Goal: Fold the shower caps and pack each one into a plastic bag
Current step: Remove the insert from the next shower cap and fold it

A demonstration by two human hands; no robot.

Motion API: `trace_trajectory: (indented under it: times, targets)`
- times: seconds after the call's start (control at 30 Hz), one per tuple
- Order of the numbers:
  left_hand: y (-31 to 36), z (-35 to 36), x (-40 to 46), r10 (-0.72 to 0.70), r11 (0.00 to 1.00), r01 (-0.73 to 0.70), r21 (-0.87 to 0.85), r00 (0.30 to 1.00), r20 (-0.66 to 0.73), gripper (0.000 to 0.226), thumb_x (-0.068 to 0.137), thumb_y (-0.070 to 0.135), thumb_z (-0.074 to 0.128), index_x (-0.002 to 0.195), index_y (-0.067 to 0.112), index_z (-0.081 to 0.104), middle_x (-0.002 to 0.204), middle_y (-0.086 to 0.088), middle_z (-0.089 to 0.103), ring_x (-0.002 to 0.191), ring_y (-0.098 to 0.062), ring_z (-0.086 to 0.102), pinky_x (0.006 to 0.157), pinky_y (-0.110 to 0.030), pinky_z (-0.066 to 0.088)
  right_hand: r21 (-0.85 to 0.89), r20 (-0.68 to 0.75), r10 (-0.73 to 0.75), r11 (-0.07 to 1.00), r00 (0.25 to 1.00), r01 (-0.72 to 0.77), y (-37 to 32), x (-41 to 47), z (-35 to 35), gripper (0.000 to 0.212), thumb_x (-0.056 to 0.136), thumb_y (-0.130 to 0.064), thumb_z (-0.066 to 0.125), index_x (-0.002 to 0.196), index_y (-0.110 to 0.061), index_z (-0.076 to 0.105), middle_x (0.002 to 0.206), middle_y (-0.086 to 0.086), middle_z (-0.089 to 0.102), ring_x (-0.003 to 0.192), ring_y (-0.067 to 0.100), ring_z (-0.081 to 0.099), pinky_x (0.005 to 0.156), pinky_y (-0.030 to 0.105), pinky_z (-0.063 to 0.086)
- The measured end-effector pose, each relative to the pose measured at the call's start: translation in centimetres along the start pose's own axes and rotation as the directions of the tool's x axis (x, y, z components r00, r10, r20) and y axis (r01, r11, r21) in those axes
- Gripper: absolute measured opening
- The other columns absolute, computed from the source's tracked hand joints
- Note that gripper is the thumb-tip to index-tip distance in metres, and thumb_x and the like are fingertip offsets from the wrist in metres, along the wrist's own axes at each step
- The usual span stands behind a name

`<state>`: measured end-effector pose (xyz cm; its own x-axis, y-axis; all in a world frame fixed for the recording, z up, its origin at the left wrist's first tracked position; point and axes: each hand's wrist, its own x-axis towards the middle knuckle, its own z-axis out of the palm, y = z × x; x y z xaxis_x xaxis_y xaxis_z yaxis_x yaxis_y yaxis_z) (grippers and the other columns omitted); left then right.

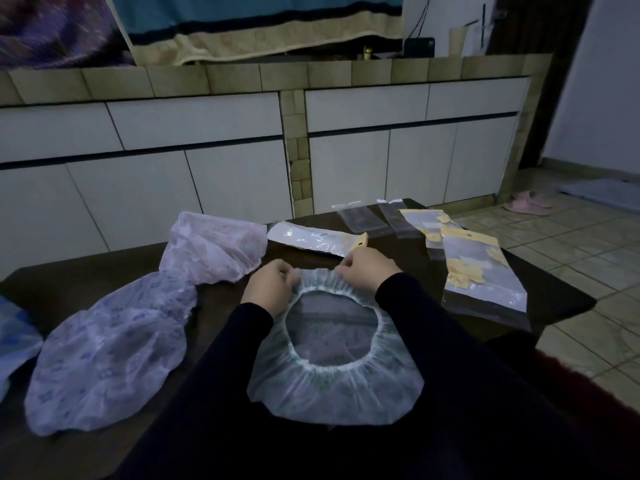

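A dim tiled room with white cabinets [194,133] backs a dark table [408,258]. On it, right in front of the person, a clear shower cap [332,386] lies opening-up; the left hand [268,287] and right hand [367,268] both pinch its far elastic rim. Two pale caps [138,313] lie left, plastic bags [474,265] right, and a packed bag [315,237] just beyond the hands.

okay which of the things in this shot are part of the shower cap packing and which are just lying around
Job:
clear cap, pinched by left hand and right hand
lilac caps
plastic bags
packed bag

Lying about:
pink slippers
grey mat
black box on the counter
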<state>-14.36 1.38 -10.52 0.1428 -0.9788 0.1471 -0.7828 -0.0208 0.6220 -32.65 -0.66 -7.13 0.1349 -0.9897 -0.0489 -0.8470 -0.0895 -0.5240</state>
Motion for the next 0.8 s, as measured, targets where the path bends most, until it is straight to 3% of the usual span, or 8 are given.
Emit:
trace_trajectory:
  times: [0.2,0.3,0.37,0.43,0.5,0.57,0.67,0.8]
  targets:
    - [-0.2,-0.6,-0.5,-0.091,0.914,0.043,-0.403,0.991,-0.100,0.026,0.083,0.005,0.068,0.091,0.025,0.053,0.086,-0.002,0.063,0.085,-0.018,0.061,0.083,-0.029,0.049,0.119,-0.374,-0.132,0.975,0.918,0.189,-0.2,-0.4,0.5,0.009,0.093,-0.024,0.060,0.085,-0.024,0.065,0.093,-0.007,0.059,0.093,0.018,0.055,0.086,0.031,0.031]
    - [0.2,-0.9,-0.8,-0.097,0.849,0.019,-0.529,0.988,-0.121,0.033,0.079,-0.001,0.071,0.090,0.025,0.054,0.087,-0.004,0.065,0.081,-0.016,0.062,0.073,-0.022,0.048,0.027,-0.297,-0.247,0.963,0.922,0.266,0.2,-0.5,1.0,0.006,0.093,-0.021,0.058,0.097,-0.026,0.059,0.102,-0.006,0.059,0.101,0.018,0.053,0.086,0.034,0.029]
    - [0.6,-1.1,-0.7,-0.068,0.836,-0.013,-0.549,0.990,-0.127,0.034,0.077,-0.003,0.072,0.087,0.025,0.056,0.085,0.000,0.064,0.079,-0.013,0.061,0.071,-0.020,0.047,-0.002,-0.185,-0.236,0.971,0.954,0.240,0.4,-0.3,0.9,0.025,0.092,-0.020,0.058,0.116,-0.026,0.059,0.116,-0.003,0.056,0.111,0.019,0.051,0.095,0.036,0.031]
    - [0.5,-1.2,-0.5,-0.037,0.866,-0.026,-0.499,0.993,-0.116,0.032,0.077,0.001,0.075,0.086,0.027,0.060,0.085,0.003,0.065,0.083,-0.013,0.061,0.077,-0.025,0.050,0.034,-0.138,-0.163,0.985,0.977,0.169,0.7,0.2,0.7,0.023,0.090,-0.023,0.060,0.113,-0.025,0.064,0.116,-0.001,0.060,0.113,0.024,0.053,0.101,0.038,0.036]
    - [0.2,-1.3,-0.4,-0.006,0.930,-0.029,-0.367,0.996,-0.093,0.024,0.079,0.010,0.075,0.091,0.025,0.063,0.090,0.004,0.066,0.089,-0.012,0.062,0.083,-0.029,0.051,0.181,-0.174,-0.075,0.978,0.982,0.107,0.8,0.5,0.7,0.006,0.086,-0.027,0.065,0.082,-0.024,0.068,0.094,-0.002,0.066,0.102,0.027,0.059,0.098,0.040,0.044]
    - [0.2,-1.3,-0.5,0.021,0.985,-0.039,-0.169,0.994,-0.105,0.020,0.082,0.020,0.073,0.100,0.022,0.064,0.096,0.005,0.067,0.093,-0.013,0.061,0.086,-0.032,0.051,0.310,-0.236,-0.021,0.946,0.971,0.096,1.0,0.8,0.9,0.018,0.083,-0.027,0.071,0.068,-0.023,0.062,0.079,-0.008,0.064,0.094,0.023,0.061,0.096,0.043,0.046]
    - [1.0,-1.4,-1.2,0.107,0.991,-0.082,0.103,0.958,-0.266,0.031,0.086,0.029,0.065,0.116,0.023,0.060,0.113,0.004,0.063,0.104,-0.019,0.055,0.092,-0.038,0.044,0.214,-0.347,-0.011,0.972,0.938,0.091,0.6,0.9,1.2,0.011,0.083,-0.036,0.071,0.088,-0.029,0.064,0.093,-0.010,0.062,0.104,0.019,0.055,0.096,0.035,0.034]
    - [2.2,-1.8,-2.7,0.292,0.940,-0.178,0.289,0.860,-0.418,0.034,0.087,0.019,0.056,0.121,0.021,0.059,0.117,0.001,0.059,0.106,-0.022,0.048,0.090,-0.038,0.036,-0.051,-0.534,-0.138,0.990,0.834,0.131,0.0,-0.4,1.1,0.030,0.091,-0.043,0.060,0.117,-0.028,0.061,0.123,-0.003,0.053,0.118,0.019,0.045,0.098,0.040,0.031]
